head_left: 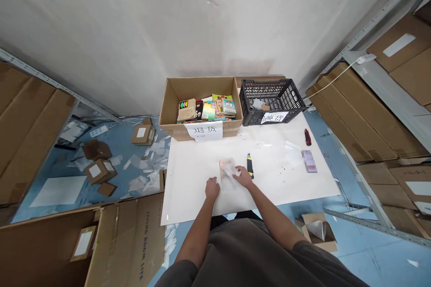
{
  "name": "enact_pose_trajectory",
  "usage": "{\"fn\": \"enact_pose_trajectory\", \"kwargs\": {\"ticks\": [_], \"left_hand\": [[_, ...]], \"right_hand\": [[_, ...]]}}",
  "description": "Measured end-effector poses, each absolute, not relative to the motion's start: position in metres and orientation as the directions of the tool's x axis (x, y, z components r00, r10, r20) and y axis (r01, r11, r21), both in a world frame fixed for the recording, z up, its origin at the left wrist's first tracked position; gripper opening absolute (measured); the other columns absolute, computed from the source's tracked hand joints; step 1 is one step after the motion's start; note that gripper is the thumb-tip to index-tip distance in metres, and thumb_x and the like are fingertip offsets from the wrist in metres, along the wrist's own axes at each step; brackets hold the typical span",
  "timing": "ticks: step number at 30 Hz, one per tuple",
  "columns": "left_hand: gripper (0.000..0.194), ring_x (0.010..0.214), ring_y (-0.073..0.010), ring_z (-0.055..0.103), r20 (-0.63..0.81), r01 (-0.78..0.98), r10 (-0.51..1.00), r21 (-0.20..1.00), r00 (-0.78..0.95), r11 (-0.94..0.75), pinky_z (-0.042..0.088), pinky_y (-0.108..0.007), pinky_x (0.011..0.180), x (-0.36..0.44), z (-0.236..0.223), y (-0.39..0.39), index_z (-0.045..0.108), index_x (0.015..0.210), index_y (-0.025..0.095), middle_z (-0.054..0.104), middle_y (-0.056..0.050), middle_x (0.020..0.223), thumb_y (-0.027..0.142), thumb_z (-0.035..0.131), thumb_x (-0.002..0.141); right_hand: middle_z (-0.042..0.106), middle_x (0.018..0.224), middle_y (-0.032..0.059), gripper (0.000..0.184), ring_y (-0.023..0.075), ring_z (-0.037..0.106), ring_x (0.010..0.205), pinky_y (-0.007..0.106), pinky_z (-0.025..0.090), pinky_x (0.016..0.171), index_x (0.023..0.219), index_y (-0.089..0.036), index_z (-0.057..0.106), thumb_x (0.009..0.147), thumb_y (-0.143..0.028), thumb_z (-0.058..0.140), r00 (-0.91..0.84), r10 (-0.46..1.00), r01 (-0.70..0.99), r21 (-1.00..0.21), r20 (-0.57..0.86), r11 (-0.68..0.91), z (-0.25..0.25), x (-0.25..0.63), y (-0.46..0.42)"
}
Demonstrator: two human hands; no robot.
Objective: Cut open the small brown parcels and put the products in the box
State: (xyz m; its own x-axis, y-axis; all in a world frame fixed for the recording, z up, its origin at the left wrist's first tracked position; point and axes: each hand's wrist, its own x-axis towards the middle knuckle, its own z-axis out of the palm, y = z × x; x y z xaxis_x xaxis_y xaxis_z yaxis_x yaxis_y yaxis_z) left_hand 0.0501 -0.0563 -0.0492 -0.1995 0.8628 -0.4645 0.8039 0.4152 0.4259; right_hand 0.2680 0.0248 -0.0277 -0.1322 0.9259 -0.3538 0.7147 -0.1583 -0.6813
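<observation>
A flat pinkish item [222, 175] lies on the white tabletop, partly covered by a thin, translucent plastic bag [230, 184]. At the bag's lower left edge, my left hand [212, 187] has its fingers curled in and closed on the bag. My right hand [244, 176] grips the bag from the right, thumb and fingers drawn together over it. What the pinkish item is cannot be made out under the film. Just right of my right hand lies a yellow-and-black utility knife [249, 166].
Behind stand a cardboard box [175, 132] of small books and card packs and a black plastic crate [248, 117] with a few pieces. A red-and-black tool [307, 137] and a pixelated item [309, 161] lie at right. A big carton [131, 237] abuts the table's left.
</observation>
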Motion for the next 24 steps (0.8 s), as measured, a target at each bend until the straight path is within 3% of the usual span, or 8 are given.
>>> {"fn": "enact_pose_trajectory", "kwargs": {"ticks": [4, 8, 12, 17, 21, 24], "left_hand": [[0.047, 0.123, -0.0267, 0.055, -0.462, 0.784, 0.86, 0.442, -0.217, 0.436, 0.043, -0.037, 0.106, 0.044, -0.057, -0.064, 0.064, 0.133, 0.018, 0.061, -0.014, 0.132, 0.011, 0.049, 0.088], [0.051, 0.132, -0.0269, 0.049, -0.461, 0.798, 0.881, 0.489, -0.108, 0.354, 0.041, -0.038, 0.11, 0.035, -0.064, -0.082, 0.064, 0.134, 0.023, 0.055, -0.011, 0.143, 0.012, 0.056, 0.085], [0.051, 0.139, -0.029, 0.043, -0.432, 0.784, 0.898, 0.528, -0.082, 0.326, 0.04, -0.042, 0.112, 0.033, -0.068, -0.093, 0.064, 0.135, 0.023, 0.05, -0.012, 0.151, 0.012, 0.055, 0.087], [0.051, 0.138, -0.0281, 0.045, -0.423, 0.781, 0.902, 0.535, -0.08, 0.321, 0.038, -0.042, 0.116, 0.031, -0.068, -0.091, 0.063, 0.136, 0.018, 0.052, -0.013, 0.148, 0.01, 0.05, 0.088], [0.052, 0.138, -0.0278, 0.045, -0.428, 0.797, 0.901, 0.517, -0.075, 0.312, 0.039, -0.039, 0.116, 0.029, -0.069, -0.088, 0.063, 0.136, 0.016, 0.052, -0.014, 0.148, 0.009, 0.048, 0.087], [0.052, 0.139, -0.0281, 0.045, -0.436, 0.812, 0.897, 0.497, -0.07, 0.306, 0.04, -0.039, 0.114, 0.028, -0.069, -0.087, 0.063, 0.135, 0.017, 0.051, -0.014, 0.149, 0.009, 0.049, 0.087]], "right_hand": [[0.059, 0.129, 0.0145, 0.061, 0.0317, 0.057, 0.119, 0.038, 0.049, 0.091, 0.132, -0.022, 0.059, 0.076, -0.036, 0.08, -0.084, 0.883, 0.898, -0.42, -0.461, -0.134, -0.049, 0.197, 0.002], [0.056, 0.132, 0.0181, 0.046, 0.032, 0.054, 0.119, 0.038, 0.048, 0.09, 0.128, -0.021, 0.061, 0.084, -0.023, 0.073, -0.086, 0.862, 0.943, -0.321, -0.499, -0.091, -0.069, 0.166, -0.009], [0.059, 0.12, 0.0124, 0.019, 0.0257, 0.056, 0.109, 0.033, 0.047, 0.086, 0.107, -0.023, 0.069, 0.092, -0.018, 0.059, -0.228, 0.869, 0.911, -0.41, -0.439, 0.031, -0.072, 0.179, -0.014], [0.061, 0.106, 0.0065, 0.015, 0.0187, 0.06, 0.09, 0.029, 0.05, 0.082, 0.091, -0.022, 0.064, 0.091, -0.021, 0.049, -0.342, 0.893, 0.69, -0.723, -0.292, 0.028, -0.047, 0.203, 0.0], [0.067, 0.102, 0.007, 0.018, 0.0214, 0.064, 0.093, 0.03, 0.054, 0.079, 0.093, -0.022, 0.062, 0.088, -0.032, 0.048, -0.249, 0.942, 0.437, -0.894, -0.226, -0.099, -0.027, 0.234, 0.013], [0.069, 0.09, 0.0054, 0.027, 0.0219, 0.067, 0.083, 0.031, 0.055, 0.073, 0.095, -0.022, 0.062, 0.089, -0.043, 0.045, -0.058, 0.957, 0.418, -0.878, -0.283, -0.234, -0.027, 0.275, 0.001]]}}
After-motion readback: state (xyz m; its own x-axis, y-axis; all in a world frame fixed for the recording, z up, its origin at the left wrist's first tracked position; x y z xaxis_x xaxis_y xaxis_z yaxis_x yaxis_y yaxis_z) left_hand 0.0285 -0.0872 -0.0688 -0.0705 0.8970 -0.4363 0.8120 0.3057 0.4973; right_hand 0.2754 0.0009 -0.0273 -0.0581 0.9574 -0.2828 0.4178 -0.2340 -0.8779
